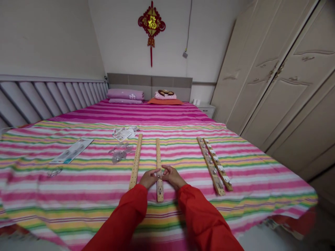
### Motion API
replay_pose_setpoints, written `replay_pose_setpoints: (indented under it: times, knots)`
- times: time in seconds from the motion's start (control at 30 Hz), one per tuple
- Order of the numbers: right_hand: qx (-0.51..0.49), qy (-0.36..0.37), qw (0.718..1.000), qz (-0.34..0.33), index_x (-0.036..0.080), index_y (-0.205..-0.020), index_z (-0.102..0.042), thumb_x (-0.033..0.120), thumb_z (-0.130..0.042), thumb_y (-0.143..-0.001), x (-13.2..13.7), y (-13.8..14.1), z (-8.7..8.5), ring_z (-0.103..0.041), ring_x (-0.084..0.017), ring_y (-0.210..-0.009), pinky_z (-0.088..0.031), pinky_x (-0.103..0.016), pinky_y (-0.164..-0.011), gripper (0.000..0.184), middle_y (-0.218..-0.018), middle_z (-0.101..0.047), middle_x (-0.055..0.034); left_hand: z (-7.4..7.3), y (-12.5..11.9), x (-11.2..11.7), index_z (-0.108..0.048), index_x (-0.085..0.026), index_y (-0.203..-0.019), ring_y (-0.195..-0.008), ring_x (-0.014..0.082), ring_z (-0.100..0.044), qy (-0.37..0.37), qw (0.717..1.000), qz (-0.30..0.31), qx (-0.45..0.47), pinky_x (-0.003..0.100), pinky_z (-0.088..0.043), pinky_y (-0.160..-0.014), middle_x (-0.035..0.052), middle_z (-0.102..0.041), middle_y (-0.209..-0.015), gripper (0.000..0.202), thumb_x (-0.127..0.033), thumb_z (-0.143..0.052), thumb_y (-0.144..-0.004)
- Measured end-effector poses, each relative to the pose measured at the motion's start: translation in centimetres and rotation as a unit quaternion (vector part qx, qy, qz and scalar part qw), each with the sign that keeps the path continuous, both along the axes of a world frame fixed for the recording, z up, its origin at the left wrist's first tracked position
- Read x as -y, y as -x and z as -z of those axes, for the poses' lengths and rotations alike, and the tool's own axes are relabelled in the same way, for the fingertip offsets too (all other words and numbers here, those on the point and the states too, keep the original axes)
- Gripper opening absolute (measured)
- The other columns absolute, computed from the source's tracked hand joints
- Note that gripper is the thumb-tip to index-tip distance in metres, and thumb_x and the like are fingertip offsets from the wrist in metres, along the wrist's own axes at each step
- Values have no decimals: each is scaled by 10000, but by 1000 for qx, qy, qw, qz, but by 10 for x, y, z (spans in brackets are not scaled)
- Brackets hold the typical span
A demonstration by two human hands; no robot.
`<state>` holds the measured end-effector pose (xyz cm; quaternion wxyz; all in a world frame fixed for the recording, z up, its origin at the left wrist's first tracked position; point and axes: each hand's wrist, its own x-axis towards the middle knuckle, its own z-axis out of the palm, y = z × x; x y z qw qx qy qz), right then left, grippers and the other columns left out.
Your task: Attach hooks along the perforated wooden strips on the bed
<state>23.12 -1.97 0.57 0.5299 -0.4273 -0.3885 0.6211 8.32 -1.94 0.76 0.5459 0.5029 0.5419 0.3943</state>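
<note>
Both hands, in red sleeves, meet over a long wooden strip (158, 157) with a row of holes, lying lengthwise on the striped bedspread. My left hand (148, 179) and my right hand (171, 176) pinch together at the strip's near part, fingers curled on a small piece that I cannot make out. A small metal hook hangs on the strip (159, 190) just below the hands. A second bare strip (136, 161) lies to the left. Two strips (214, 164) fitted with several hooks lie side by side to the right.
Clear plastic bags (120, 152), opened packaging (123, 133) and a flat pack (72, 151) lie on the left of the bed. Pillows (125, 94) sit by the headboard. A wardrobe (282, 80) lines the right wall, with a nightstand (206, 108) beyond.
</note>
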Motion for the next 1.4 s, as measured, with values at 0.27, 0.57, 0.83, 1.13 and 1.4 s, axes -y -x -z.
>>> replay_pose_setpoints:
  times: [0.27,0.57,0.83,1.13,1.4]
  knots:
    - [8,-26,999,-35,165,-896,-729,78,-742,-421,2,-4,2,-432,-60,-501,-402,-231,-538,484,-566,-473,99,4,1,0,-666,-104,-1112,-514,92,-424,-31,998,18,-56,230,-358,-560,-69,-486,-511,547,-156,-684,-568]
    - [10,-13,998,-55,188,-917,-721,58,-665,-461,-1,-9,7,-432,-71,-505,-380,-234,-517,477,-612,-500,71,-2,-1,6,-632,-121,-1176,-566,109,-460,-13,997,34,-67,249,-389,-609,-35,-537,-566,547,-149,-642,-630]
    - [-5,1,999,-40,151,-985,-661,120,-592,-548,1,-11,7,-388,-62,-404,-222,-202,-385,444,-547,-530,62,-42,54,1,-648,-124,-1126,-567,117,-524,-51,995,42,-72,248,-411,-559,-1,-586,-625,487,-272,-620,-664]
    - [-1,2,1000,-16,146,-872,-654,160,-604,-572,1,-9,4,-377,-60,-355,-222,-193,-351,305,-447,-500,77,-56,146,-52,-681,-181,-985,-1056,262,-533,-266,801,-117,-523,382,-413,-911,109,-619,-1099,456,-27,-557,-574]
    - [10,-7,1000,1,149,-821,-638,178,-613,-567,-1,-7,8,-395,-59,-340,-234,-188,-342,257,-445,-498,85,-52,150,-65,-693,-171,-805,-957,276,-573,-289,721,-113,-619,375,-421,-808,118,-659,-965,201,-176,-505,-734]
